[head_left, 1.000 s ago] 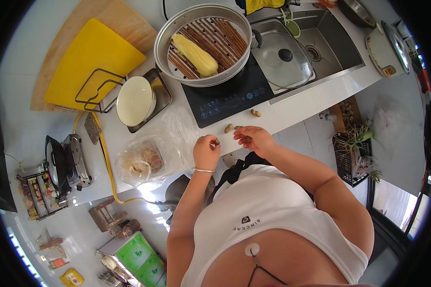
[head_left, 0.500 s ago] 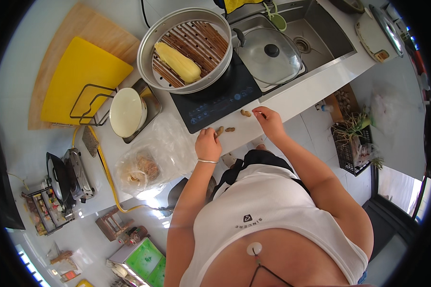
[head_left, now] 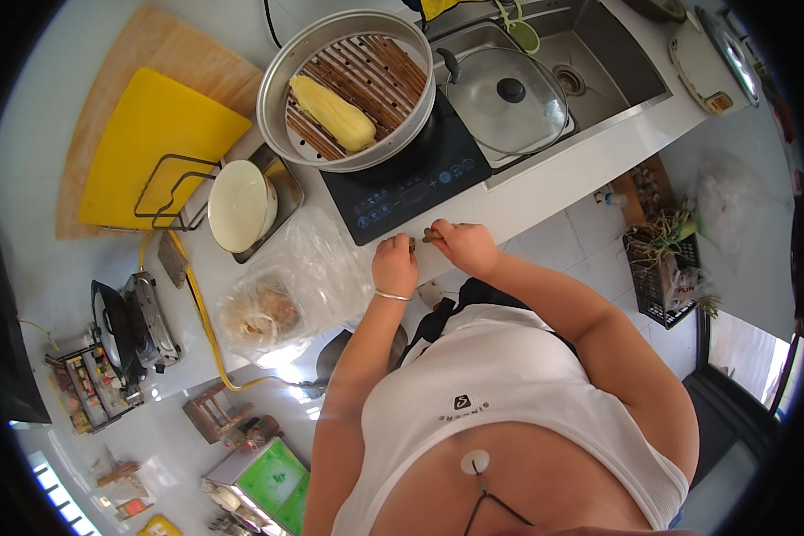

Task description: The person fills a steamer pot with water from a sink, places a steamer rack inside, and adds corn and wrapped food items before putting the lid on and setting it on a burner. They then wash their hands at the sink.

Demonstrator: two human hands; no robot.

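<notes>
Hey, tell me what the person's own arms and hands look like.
Both arms are bare, without sleeves; the ribbed top is white and sleeveless. The left hand is ungloved, with a thin silver-coloured bangle around its wrist. The right hand is ungloved, without a bangle.

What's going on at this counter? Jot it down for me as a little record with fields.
Left hand: the left hand pinches a small brown piece
Right hand: the right hand pinches another brown piece, close to the left
Behind the hands: black cooktop with a round metal pot on it
In the pot: one pale yellow cob
Right of the pot: glass lid with black knob
Left of the hands: clear plastic bag, contents unclear
</notes>
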